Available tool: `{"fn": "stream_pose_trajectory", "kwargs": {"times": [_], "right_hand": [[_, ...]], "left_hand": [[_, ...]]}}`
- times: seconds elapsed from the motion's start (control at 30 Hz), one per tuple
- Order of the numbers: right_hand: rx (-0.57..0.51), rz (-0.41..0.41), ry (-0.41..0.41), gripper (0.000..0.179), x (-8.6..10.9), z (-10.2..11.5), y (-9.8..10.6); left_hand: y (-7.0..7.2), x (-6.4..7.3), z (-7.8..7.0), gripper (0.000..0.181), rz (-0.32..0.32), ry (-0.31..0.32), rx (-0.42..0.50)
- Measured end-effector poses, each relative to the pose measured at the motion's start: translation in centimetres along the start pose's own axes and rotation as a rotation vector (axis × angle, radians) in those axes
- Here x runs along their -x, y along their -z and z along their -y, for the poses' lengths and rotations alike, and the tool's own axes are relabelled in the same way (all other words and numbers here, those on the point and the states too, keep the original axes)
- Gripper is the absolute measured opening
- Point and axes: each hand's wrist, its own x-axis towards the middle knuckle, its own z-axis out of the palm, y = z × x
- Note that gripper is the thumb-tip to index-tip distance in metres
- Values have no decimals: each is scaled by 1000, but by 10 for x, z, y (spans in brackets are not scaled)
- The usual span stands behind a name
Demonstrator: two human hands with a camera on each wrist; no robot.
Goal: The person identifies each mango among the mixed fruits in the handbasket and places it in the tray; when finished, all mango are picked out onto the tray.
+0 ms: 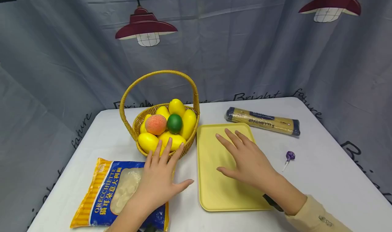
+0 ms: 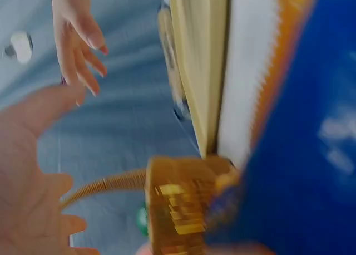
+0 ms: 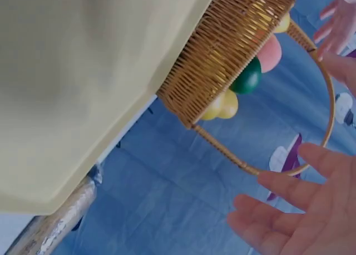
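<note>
In the head view my left hand (image 1: 158, 179) is spread above the right end of a blue and yellow orecchiette bag (image 1: 105, 191), its fingertips overlapping the front of a wicker basket (image 1: 190, 141). The basket holds yellow mangoes (image 1: 189, 123), an orange-pink peach (image 1: 156, 124) and a dark green fruit (image 1: 174, 123). My right hand (image 1: 245, 157) hovers with fingers apart over a pale yellow tray (image 1: 211, 198). Both palms show bare in the wrist views, where the left hand (image 2: 28, 171) and right hand (image 3: 311, 210) hold nothing.
A spaghetti pack (image 1: 263, 121) lies behind the tray toward the right. To the tray's right is a purple lollipop (image 1: 290, 156). The white table (image 1: 324, 177) ends at a grey-blue curtain (image 1: 232, 55) printed with lamps and lettering.
</note>
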Motion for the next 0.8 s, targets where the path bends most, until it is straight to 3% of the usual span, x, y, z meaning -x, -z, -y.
{"fn": "stream_pose_trajectory", "kwargs": {"times": [0.23, 0.47, 0.6, 0.8], "right_hand": [[-131, 33, 12, 82, -29, 2, -4], [-264, 54, -3, 73, -71, 3, -15], [-304, 26, 8, 69, -100, 1, -23], [-354, 44, -27, 66, -150, 3, -32]], "left_hand": [[5, 12, 36, 97, -55, 167, 126], [4, 13, 68, 94, 16, 364, 348], [-2, 11, 76, 90, 36, 408, 473], [-11, 5, 83, 77, -1, 455, 622]]}}
